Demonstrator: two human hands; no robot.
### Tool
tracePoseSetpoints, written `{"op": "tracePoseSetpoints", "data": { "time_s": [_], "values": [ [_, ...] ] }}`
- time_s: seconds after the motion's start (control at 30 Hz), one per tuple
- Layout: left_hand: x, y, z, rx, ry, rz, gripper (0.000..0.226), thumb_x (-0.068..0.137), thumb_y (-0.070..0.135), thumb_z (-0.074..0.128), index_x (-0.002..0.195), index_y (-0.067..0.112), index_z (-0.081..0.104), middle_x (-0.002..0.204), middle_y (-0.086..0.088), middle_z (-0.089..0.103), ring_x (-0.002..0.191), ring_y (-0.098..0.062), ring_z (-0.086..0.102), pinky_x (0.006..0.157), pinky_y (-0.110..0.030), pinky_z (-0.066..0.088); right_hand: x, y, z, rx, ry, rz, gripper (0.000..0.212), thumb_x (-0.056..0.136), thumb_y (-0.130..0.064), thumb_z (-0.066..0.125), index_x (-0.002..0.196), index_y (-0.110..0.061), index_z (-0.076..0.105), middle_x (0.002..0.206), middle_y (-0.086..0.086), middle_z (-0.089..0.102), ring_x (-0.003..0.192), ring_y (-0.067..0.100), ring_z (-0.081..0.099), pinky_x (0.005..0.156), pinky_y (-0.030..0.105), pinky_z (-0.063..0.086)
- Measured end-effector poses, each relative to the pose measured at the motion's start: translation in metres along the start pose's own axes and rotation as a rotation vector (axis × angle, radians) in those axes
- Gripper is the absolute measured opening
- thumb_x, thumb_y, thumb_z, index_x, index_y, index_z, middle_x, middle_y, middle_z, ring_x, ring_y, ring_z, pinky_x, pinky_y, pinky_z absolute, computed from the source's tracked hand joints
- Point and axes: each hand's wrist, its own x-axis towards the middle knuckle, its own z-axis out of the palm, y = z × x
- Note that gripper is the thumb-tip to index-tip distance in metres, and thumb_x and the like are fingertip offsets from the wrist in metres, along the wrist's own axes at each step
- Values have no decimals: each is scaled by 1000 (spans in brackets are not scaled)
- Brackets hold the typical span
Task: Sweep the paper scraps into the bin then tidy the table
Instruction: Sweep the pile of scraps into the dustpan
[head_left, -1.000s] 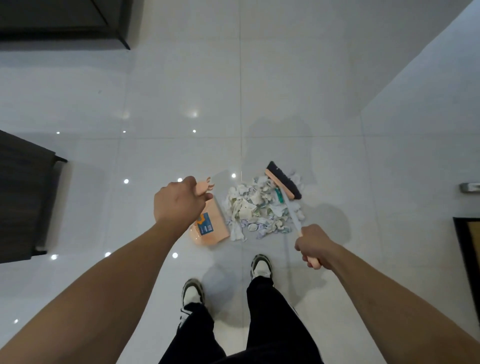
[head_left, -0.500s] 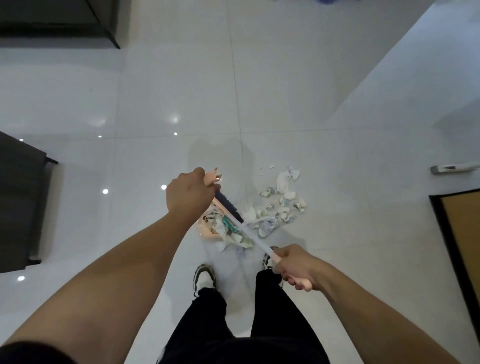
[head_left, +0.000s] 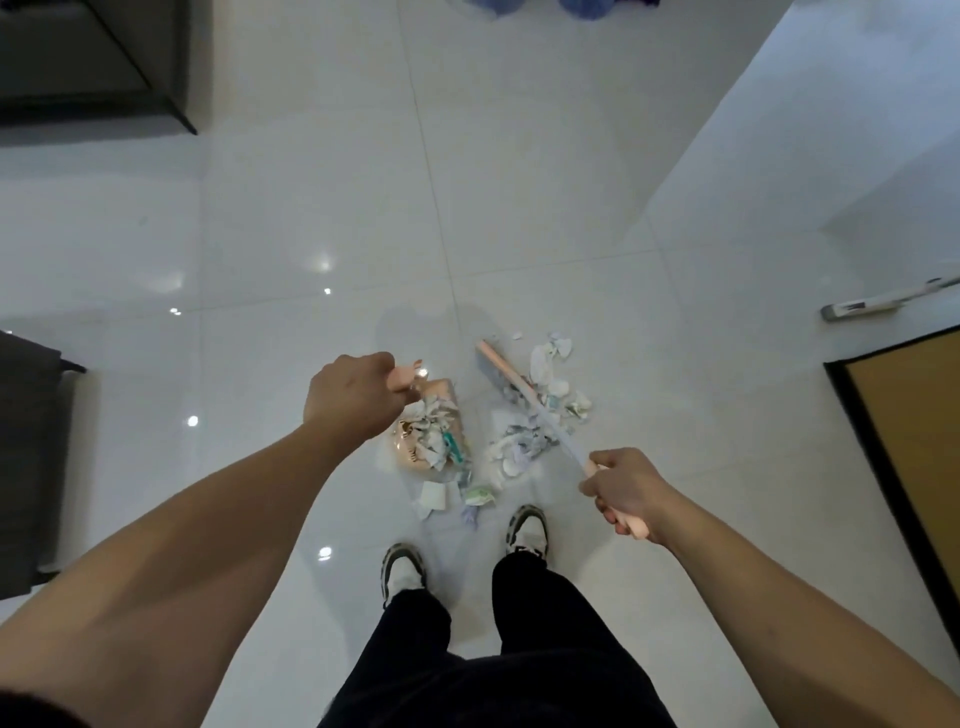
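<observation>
Paper scraps (head_left: 524, 441), white with bits of green and blue print, lie on the glossy white tiled floor (head_left: 311, 208) just beyond the person's feet. Two shoes (head_left: 527, 530), light with dark trim, stand nearest, under black trousers (head_left: 519, 649). A few loose pieces (head_left: 470, 496) sit on the floor between the shoes and the pan mouth.

Left of the scraps: pink dustpan (head_left: 441, 431), partly filled with scraps, mouth toward the near side. Left hand (head_left: 350, 397) grips the dustpan's handle from above, fingers curled round it.

Right hand (head_left: 626, 491) closed round the pink grip of a brush (head_left: 524, 400); shaft runs from the hand up and left, head at the far end resting on the floor among the scraps. Remaining pile lies mostly right of and under the shaft, separate from the dustpan, a strip of bare floor between.

Farther out: dark furniture (head_left: 26, 457) at left edge; a dark frame or cabinet (head_left: 93, 57) far left corner. Right edge, a tan panel with black border (head_left: 914, 447); beyond it a slim white-and-grey object (head_left: 878, 304) on the floor, kind unclear. Blue items at the far top edge, cut off.
</observation>
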Motion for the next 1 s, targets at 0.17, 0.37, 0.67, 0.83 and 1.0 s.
{"op": "tracePoseSetpoints", "data": {
  "time_s": [0.17,0.37,0.67,0.83,1.0],
  "values": [
    [26,39,8,37,-31,41,45,67,71,55,65,27,47,56,7,51,54,-11,48,47,-23,28,35,5,-47,127,98,9,21,86,6,57,107,9,54,53,7,42,32,16,35,38,20,33],
    [59,75,9,82,-75,143,45,67,71,57,65,27,47,59,7,53,59,-17,52,47,-24,29,60,27,-71,174,177,109,21,84,8,54,72,-9,50,57,9,41,38,17,38,42,21,36],
    [102,45,-6,26,-116,222,37,68,61,64,66,26,52,59,5,55,62,-16,55,50,-26,34,22,55,28,341,224,252,18,87,7,43,91,-3,56,60,9,39,40,15,35,42,19,30],
    [109,-8,-22,34,-205,311,39,70,61,65,67,26,51,62,5,56,65,-18,54,52,-27,35,-11,43,133,486,252,298,14,91,5,44,88,-7,51,59,9,41,32,15,36,39,19,32],
    [89,-54,-22,81,-279,375,39,75,62,61,73,24,51,70,4,56,72,-25,55,59,-31,41,-38,23,216,583,185,295,12,88,4,48,92,-3,57,53,10,44,31,17,39,38,20,35]
  ]
}}
